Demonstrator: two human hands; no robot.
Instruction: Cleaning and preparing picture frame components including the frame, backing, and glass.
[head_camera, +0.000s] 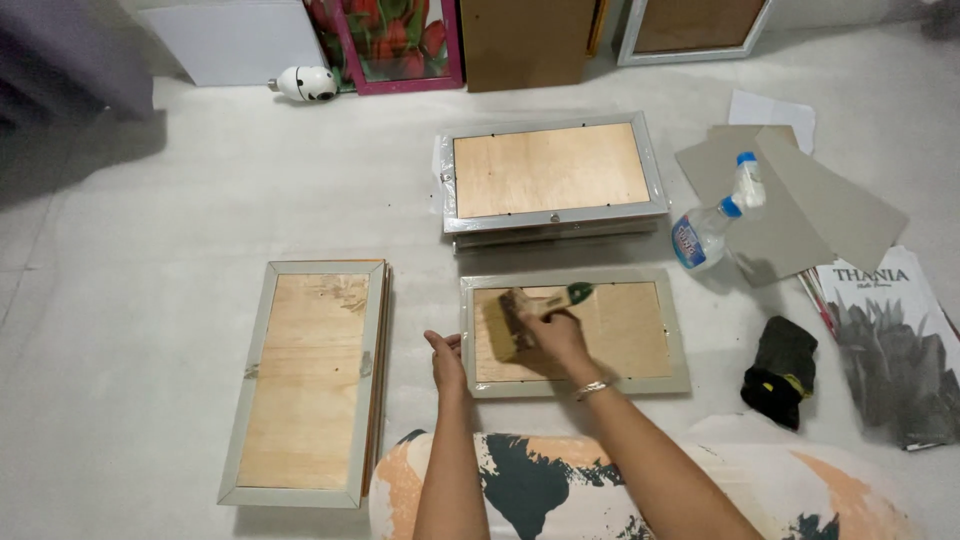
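Two hands on one frame (650, 335): right hand (555, 335) gripping a brush (520, 315), left hand (447, 362) loosely steadying the 9 o'clock edge.

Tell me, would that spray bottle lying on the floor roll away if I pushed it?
Probably yes: the spray bottle lies on its side and looks round, so a nudge could roll it, though its nozzle end may stop it soon. It looks like clear thin plastic, so likely light and a bit squashy. It rests against grey card sheets, which might block it.
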